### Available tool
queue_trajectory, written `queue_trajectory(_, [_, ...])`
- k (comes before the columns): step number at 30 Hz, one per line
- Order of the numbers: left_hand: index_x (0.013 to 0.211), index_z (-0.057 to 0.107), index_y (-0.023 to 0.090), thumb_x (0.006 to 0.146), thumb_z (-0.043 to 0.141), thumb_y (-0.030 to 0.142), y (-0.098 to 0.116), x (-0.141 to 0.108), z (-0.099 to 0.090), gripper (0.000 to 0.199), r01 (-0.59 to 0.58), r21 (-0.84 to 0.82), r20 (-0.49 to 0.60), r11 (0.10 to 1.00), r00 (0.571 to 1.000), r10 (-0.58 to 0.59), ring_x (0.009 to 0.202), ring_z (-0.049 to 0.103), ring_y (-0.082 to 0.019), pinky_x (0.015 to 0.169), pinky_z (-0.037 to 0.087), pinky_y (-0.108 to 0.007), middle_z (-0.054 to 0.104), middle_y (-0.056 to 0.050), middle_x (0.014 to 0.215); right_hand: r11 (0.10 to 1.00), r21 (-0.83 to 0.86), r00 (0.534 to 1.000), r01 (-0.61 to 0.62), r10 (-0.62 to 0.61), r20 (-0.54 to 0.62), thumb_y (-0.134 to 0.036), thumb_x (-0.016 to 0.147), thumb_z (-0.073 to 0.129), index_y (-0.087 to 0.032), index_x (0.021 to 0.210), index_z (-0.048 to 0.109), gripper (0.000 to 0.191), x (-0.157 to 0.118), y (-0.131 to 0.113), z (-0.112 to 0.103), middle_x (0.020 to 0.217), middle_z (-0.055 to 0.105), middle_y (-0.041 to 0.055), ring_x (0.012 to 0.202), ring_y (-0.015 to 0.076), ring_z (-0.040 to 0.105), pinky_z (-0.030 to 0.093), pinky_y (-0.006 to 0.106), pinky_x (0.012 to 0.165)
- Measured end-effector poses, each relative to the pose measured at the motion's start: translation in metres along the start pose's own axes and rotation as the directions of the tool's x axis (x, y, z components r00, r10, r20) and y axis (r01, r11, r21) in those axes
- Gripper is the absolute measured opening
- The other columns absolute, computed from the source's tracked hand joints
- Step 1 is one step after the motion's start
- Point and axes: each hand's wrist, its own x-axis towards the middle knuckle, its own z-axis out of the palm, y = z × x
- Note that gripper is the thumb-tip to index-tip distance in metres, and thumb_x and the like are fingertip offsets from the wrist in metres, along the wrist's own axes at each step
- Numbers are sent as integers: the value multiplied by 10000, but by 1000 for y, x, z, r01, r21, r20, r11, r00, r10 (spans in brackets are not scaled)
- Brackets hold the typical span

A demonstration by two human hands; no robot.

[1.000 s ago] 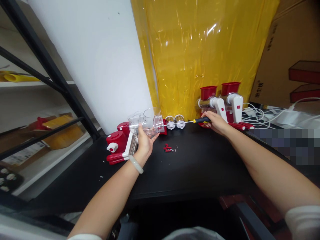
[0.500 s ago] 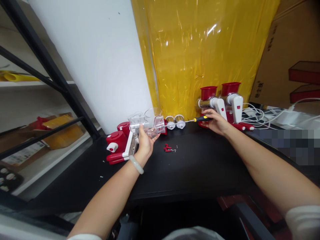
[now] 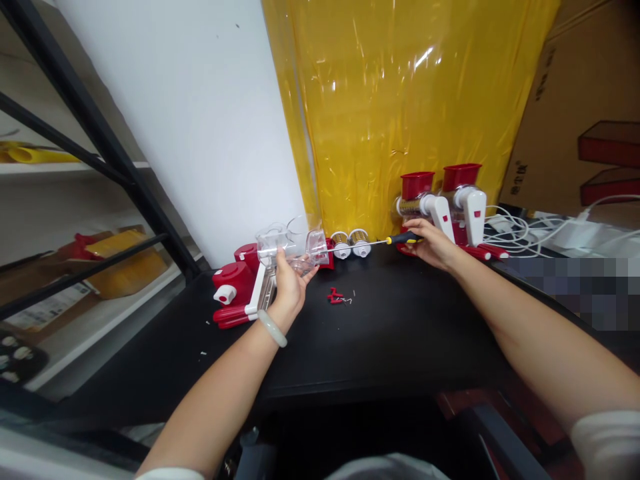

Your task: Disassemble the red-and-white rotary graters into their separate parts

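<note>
A clear plastic housing (image 3: 273, 248) is held on its side above the black table by my left hand (image 3: 291, 283), thumb in front and fingers beneath. My right hand (image 3: 433, 245) grips the black and yellow handle of a screwdriver (image 3: 404, 237). Its long shaft points left, with the tip at the right end of the housing; the exact contact is too small to tell. Small red parts (image 3: 336, 296) and several tiny screws lie on the table below. Two drum graters (image 3: 360, 243) with white ends stand behind the shaft.
Red bases (image 3: 234, 283) and white-and-red handles (image 3: 256, 293) lie left of my left hand. Two assembled graters with red hoppers (image 3: 461, 176) stand at the back right, beside white cables (image 3: 520, 233). A black metal frame (image 3: 95, 127) and shelves rise at the left.
The clear housing and my left hand have shifted very slightly left, and the screwdriver has moved a little with them. My right hand has hardly moved.
</note>
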Motion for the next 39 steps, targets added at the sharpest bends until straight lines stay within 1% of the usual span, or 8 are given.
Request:
queue_trajectory(3, [987, 607, 214, 965, 428, 556, 0, -1, 0, 386, 8, 13, 20, 1000, 1000, -9, 822, 668, -186, 732, 587, -337, 676, -73, 928, 998, 70, 1000, -4, 2, 27, -226, 647, 725, -275, 857, 618, 241, -1, -1, -1, 730, 598, -37, 639, 139, 551, 527, 331, 655])
queue_trajectory(6, [982, 609, 211, 964, 421, 558, 0, -2, 0, 395, 10, 17, 31, 1000, 999, -10, 768, 658, -173, 726, 584, -331, 670, -64, 883, 997, 71, 1000, 11, -9, -26, -321, 709, 691, -257, 786, 613, 127, 2, -1, -1, 705, 596, -11, 643, 160, 559, 516, 331, 612])
queue_trajectory(12, [965, 611, 220, 965, 424, 553, 1, -1, 1, 382, 11, 8, 5, 1000, 1000, -11, 827, 666, -188, 728, 591, -341, 684, -73, 946, 985, -165, 996, 39, -51, -69, -680, 857, 450, -226, 742, 606, 494, 8, 5, -3, 450, 477, -5, 382, 140, 420, 409, 310, 442])
queue_trajectory(16, [964, 609, 215, 967, 415, 560, 1, 0, 1, 396, 2, 13, 7, 1000, 1000, -2, 868, 670, -195, 719, 592, -338, 685, -81, 991, 956, -283, 992, 71, -98, -84, -560, 809, 647, -235, 787, 596, 330, 7, 5, -3, 416, 437, -51, 349, 106, 372, 371, 271, 419])
queue_trajectory(26, [974, 598, 205, 965, 435, 541, 0, -2, 1, 374, 6, 13, 10, 1000, 1000, -6, 801, 667, -175, 726, 588, -326, 675, -68, 911, 997, 68, 999, 19, -16, -46, -209, 642, 702, -261, 834, 605, 221, 0, -3, 4, 753, 597, -31, 639, 130, 554, 521, 294, 604])
queue_trajectory(29, [982, 597, 207, 971, 423, 543, 0, -3, 1, 379, 11, 15, 15, 1000, 1000, -11, 821, 671, -186, 717, 588, -324, 678, -78, 926, 998, 48, 997, 42, -39, -66, -307, 703, 690, -241, 773, 604, 129, 4, 0, 0, 741, 589, -7, 653, 148, 560, 511, 296, 576])
queue_trajectory(34, [1014, 594, 213, 980, 400, 536, 1, -1, 2, 378, 7, 18, 1, 1000, 1000, -7, 843, 662, -182, 710, 593, -327, 671, -80, 975, 990, -135, 996, 32, -43, -82, -654, 834, 537, -217, 715, 587, 455, 9, 7, -3, 484, 474, -8, 436, 133, 445, 455, 307, 485])
queue_trajectory(39, [1007, 602, 208, 976, 403, 546, 1, -2, 2, 393, 11, 5, 4, 1000, 1000, -11, 813, 666, -179, 690, 591, -315, 682, -84, 973, 981, -187, 993, 57, -75, -92, -528, 722, 751, -222, 751, 587, 348, 5, 6, 0, 497, 456, -59, 433, 86, 399, 459, 266, 506])
